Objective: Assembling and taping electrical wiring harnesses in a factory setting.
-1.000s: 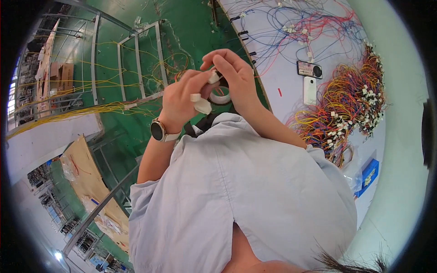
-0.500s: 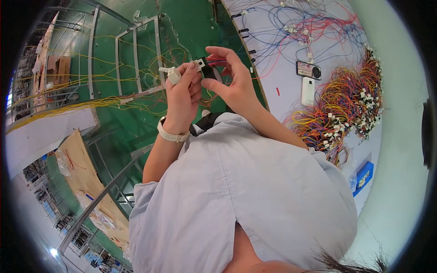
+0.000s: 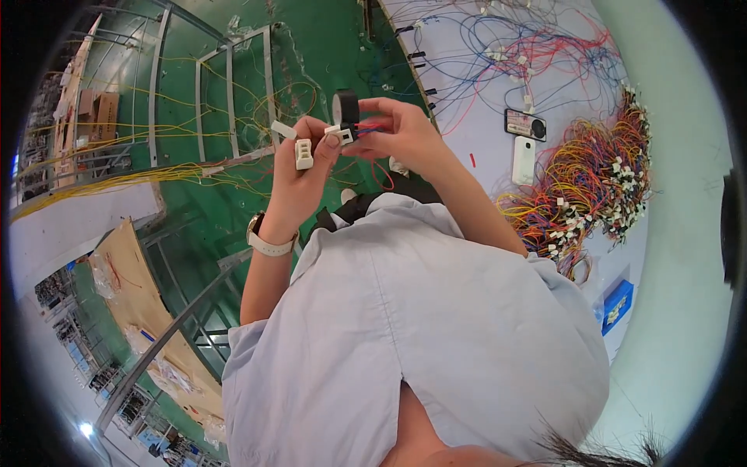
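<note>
My left hand (image 3: pixel 298 175) pinches a white plug connector (image 3: pixel 340 135) between thumb and fingers. A second white connector (image 3: pixel 303 154), with open slots, lies against the same hand, and a small white piece (image 3: pixel 283 129) juts out beyond its fingers. Red and blue wires (image 3: pixel 366 128) run from the pinched connector into my right hand (image 3: pixel 406 136), whose fingers close around them. Just above the wires, at the connector's end, stands a roll of black tape (image 3: pixel 345 107). Whether the tape sticks to the wires cannot be made out. A red wire loop (image 3: pixel 383 175) hangs below.
On the white table (image 3: pixel 475 187) at right lie a large heap of coloured wires (image 3: pixel 580 183) with white connectors, two phone-like devices (image 3: pixel 524 159) and a blue box (image 3: pixel 618 307). Metal frames (image 3: pixel 232 93) draped with yellow wires stand at left on the green floor.
The black tape roll has come up from between my hands to above the wires. My left hand has shifted slightly left and down; my right fingers have closed in around the wires.
</note>
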Action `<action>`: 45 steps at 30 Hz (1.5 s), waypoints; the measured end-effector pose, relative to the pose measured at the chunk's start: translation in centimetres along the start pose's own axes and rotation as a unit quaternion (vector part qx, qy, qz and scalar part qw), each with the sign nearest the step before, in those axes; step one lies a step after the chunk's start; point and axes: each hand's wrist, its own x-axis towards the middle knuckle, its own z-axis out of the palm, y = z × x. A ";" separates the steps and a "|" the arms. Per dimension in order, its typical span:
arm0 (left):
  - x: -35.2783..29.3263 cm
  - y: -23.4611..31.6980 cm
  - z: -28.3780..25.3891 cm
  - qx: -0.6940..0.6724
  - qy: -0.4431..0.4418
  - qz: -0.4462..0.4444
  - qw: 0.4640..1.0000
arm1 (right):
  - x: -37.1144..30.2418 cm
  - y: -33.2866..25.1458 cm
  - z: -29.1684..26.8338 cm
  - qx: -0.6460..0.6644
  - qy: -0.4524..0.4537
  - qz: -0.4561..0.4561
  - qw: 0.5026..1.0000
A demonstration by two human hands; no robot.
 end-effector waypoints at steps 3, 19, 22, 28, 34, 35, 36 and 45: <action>-0.6 -0.2 -0.1 0.065 0.008 0.043 0.997 | -0.1 -0.7 -0.7 0.037 -0.061 -0.067 0.995; -2.7 0.6 -2.0 0.370 0.010 0.151 0.917 | 0.1 -0.9 2.9 0.194 -0.058 -0.045 0.978; -2.5 -1.4 -3.6 0.444 0.054 0.237 0.862 | -0.7 -2.3 2.9 0.161 -0.080 0.063 0.982; -1.7 -1.1 -5.4 0.532 0.056 0.314 0.785 | -0.5 -0.4 3.6 0.026 -0.080 -0.068 0.994; -1.2 -0.1 -5.6 0.556 0.039 0.291 0.777 | -0.4 -0.5 3.9 -0.017 -0.068 -0.114 0.991; -1.1 0.1 -6.0 0.574 0.008 0.288 0.766 | -0.4 -0.5 4.0 -0.018 -0.063 -0.113 0.992; -1.0 0.3 -6.2 0.592 -0.022 0.284 0.754 | -0.4 -0.4 4.1 -0.019 -0.059 -0.112 0.992; -0.2 0.1 -5.7 0.545 0.008 0.274 0.792 | -1.7 0.0 4.8 -0.066 0.052 -0.090 0.992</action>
